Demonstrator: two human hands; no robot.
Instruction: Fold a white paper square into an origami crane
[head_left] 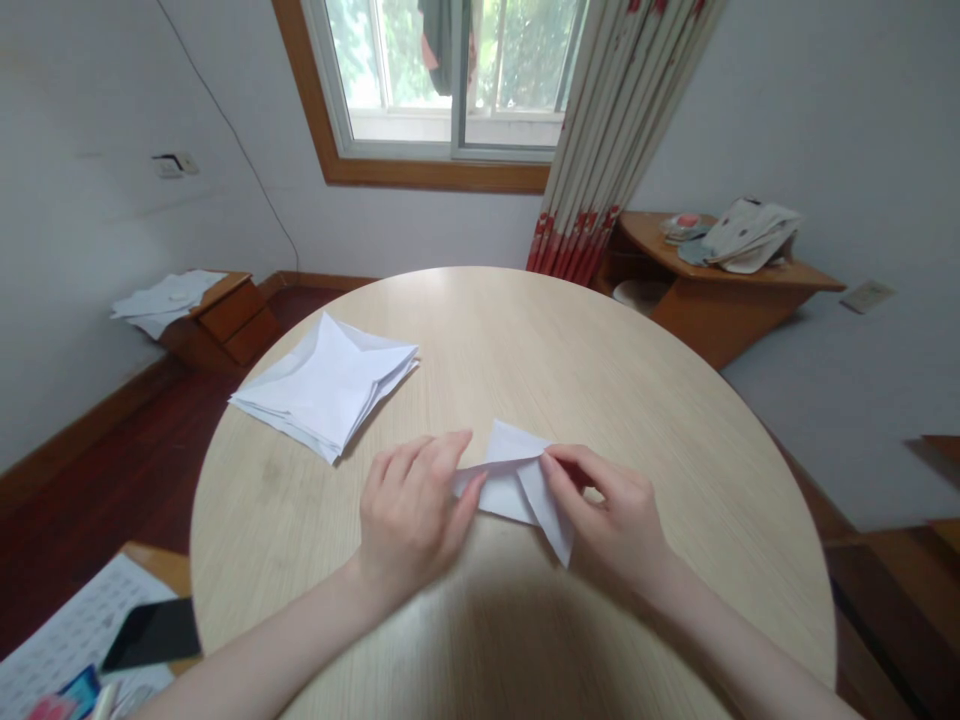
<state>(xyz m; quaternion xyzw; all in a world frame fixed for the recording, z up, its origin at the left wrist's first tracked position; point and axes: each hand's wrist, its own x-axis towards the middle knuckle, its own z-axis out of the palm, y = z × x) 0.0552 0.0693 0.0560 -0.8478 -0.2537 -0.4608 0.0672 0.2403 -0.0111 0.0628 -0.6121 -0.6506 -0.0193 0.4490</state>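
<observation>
A partly folded sheet of white paper (511, 492) is held just above the round table, between both hands. One flap points away toward the window and another hangs down toward me on the right. My left hand (416, 495) grips the paper's left end, with the thumb below and the fingers above. At the right, my right hand (606, 500) pinches an upper edge between thumb and forefinger. A stack of creased white paper sheets (330, 380) lies to the far left on the table, apart from both hands.
The round wooden table (675, 430) fills the middle. At lower left, a dark phone (152, 634) lies beside printed paper (71, 620). A corner shelf (720, 310) with a cloth bag (750, 235) stands back right, near a curtain (607, 130). Papers cover a small cabinet (236, 320) at left.
</observation>
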